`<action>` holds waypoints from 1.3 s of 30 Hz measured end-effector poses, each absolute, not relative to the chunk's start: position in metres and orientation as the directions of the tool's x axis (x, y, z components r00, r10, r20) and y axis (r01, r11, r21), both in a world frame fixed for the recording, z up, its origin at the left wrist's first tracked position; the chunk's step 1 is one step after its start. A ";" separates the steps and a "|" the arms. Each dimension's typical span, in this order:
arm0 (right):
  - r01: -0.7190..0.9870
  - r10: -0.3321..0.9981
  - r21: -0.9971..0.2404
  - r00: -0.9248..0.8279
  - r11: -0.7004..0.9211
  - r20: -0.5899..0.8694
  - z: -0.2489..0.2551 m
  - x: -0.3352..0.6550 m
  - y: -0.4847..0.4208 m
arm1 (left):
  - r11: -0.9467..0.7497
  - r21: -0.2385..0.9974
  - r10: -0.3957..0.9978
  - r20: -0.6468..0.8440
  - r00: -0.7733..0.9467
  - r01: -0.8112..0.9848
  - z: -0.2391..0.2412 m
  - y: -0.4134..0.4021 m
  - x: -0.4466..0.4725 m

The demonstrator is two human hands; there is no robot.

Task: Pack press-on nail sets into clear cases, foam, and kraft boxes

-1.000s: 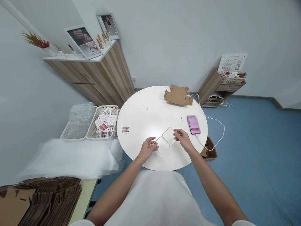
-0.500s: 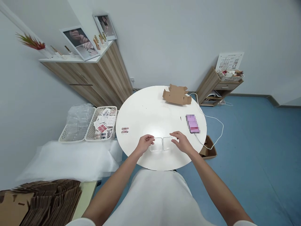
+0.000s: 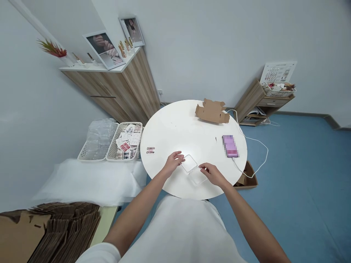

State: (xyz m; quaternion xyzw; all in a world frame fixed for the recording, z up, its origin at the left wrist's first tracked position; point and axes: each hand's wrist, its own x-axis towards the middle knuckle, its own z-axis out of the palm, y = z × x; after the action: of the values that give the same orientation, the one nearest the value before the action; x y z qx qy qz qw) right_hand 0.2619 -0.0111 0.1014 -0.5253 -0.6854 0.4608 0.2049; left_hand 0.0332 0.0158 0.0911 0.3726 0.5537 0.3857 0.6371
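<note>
A small clear plastic hinged case [image 3: 192, 168] lies opened flat on the round white table [image 3: 175, 135], near its front edge. My left hand [image 3: 173, 163] pinches the far half of the case at its left side. My right hand [image 3: 211, 173] grips the near half at its right side, fingers curled over the edge. A small card of press-on nails [image 3: 150, 150] lies on the table to the left of my left hand.
A purple phone [image 3: 229, 145] on a white cable [image 3: 257, 144] lies at the table's right, with a folded cardboard box [image 3: 212, 111] at the back. Two white baskets [image 3: 112, 144] of cards and plastic cases stand left. Flat cardboard blanks [image 3: 55, 233] are stacked at the lower left.
The open case has turned on the table: my left hand's half swung away from me and my right hand drew its half toward me.
</note>
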 end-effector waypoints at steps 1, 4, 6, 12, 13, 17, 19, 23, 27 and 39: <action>0.507 0.911 -0.862 -0.350 -0.011 -0.217 0.100 0.262 -0.013 | 0.432 0.898 0.901 -0.427 0.070 -0.085 0.088 0.013 0.032; 0.415 0.924 -0.904 -0.296 -0.106 -0.244 0.095 0.258 -0.019 | 0.454 0.889 0.891 -0.452 0.037 -0.060 0.079 0.000 0.033; 0.351 0.935 -0.923 -0.249 -0.154 -0.251 0.091 0.255 -0.022 | 0.456 0.889 0.889 -0.454 0.062 -0.037 0.074 -0.011 0.038; 0.173 0.952 -0.944 -0.067 -0.282 -0.297 0.077 0.245 -0.025 | 0.357 0.932 0.929 -0.362 0.080 0.068 0.061 -0.032 0.057; 0.143 0.950 -0.944 -0.054 -0.298 -0.308 0.075 0.243 -0.025 | 0.347 0.933 0.930 -0.355 0.091 0.094 0.059 -0.034 0.059; 0.119 0.940 -0.935 -0.032 -0.334 -0.340 0.065 0.236 -0.028 | 0.325 0.927 0.926 -0.352 0.138 0.189 0.052 -0.038 0.061; 0.143 0.937 -0.927 0.011 -0.346 -0.348 0.058 0.234 -0.030 | 0.300 0.924 0.932 -0.338 0.135 0.238 0.048 -0.039 0.060; 0.207 0.932 -0.909 0.050 -0.361 -0.359 0.044 0.233 -0.032 | 0.245 0.894 0.934 -0.321 0.156 0.375 0.041 -0.040 0.060; 0.277 0.927 -0.886 0.055 -0.372 -0.372 0.033 0.232 -0.030 | 0.225 0.855 0.916 -0.349 0.197 0.467 0.030 -0.038 0.062; 0.395 0.918 -0.832 0.102 -0.390 -0.382 0.003 0.231 -0.028 | 0.338 0.785 0.855 -0.486 0.179 0.519 0.001 -0.035 0.071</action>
State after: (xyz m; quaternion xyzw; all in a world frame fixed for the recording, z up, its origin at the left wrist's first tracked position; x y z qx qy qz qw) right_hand 0.2314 -0.0283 0.0030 -0.6882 -0.4770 0.4707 0.2781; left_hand 0.0707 -0.0348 0.0006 0.5533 0.6207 0.1580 0.5325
